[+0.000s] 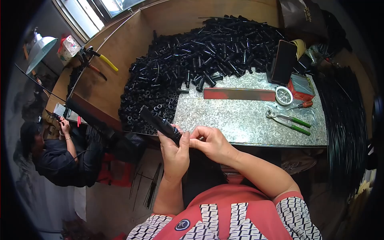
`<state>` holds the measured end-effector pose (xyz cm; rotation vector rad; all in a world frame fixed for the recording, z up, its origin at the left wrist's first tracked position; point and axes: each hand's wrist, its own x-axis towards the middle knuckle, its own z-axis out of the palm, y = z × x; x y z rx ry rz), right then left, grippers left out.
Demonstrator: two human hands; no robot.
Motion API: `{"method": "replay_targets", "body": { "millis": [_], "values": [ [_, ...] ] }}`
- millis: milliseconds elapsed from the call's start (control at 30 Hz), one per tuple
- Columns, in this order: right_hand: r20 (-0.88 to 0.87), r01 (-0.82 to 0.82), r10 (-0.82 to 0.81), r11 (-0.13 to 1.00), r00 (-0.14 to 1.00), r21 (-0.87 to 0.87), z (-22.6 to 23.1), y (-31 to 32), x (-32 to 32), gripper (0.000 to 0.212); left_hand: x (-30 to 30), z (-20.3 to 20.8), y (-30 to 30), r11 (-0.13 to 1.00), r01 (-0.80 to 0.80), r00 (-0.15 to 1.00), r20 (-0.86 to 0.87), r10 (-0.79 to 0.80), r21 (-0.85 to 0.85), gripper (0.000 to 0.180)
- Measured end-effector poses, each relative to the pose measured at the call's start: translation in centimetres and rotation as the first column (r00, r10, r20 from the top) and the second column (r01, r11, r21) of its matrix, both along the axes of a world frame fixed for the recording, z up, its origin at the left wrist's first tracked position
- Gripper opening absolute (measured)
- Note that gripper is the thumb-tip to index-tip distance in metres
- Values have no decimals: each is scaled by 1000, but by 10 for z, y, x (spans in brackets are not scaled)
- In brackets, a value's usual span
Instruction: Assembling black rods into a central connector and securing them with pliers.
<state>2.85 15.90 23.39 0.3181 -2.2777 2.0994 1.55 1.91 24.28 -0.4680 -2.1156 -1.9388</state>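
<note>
In front of the table's near edge, my left hand is wrapped round a thick black tube-shaped part. The tube slants up and away to the left, over the pile's near corner. My right hand is beside the tube's near end, its thumb and forefinger pinched together close to the left thumb. Whatever those fingertips hold is too small to make out. Beyond my hands lies a big heap of black plastic tubes, with black ring-like pieces at its left side.
On the speckled tabletop lie a flat red-and-black bar, green-handled pliers and a screwdriver. A white bowl of small metal parts stands near a dark upright screen. Long black rods line the right. A co-worker sits at left.
</note>
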Motion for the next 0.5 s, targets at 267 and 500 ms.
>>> {"method": "replay_targets", "body": {
  "millis": [267, 500],
  "values": [
    [136, -58, 67, 996, 988, -68, -10, 0, -2, 19, 3, 2, 0, 995, 43, 998, 46, -48, 95, 24],
    [208, -97, 126, 984, 970, -146, -13, 1, -3, 21, 4, 2, -5, 978, 144, 988, 31, -150, 154, 24]
  ]
}}
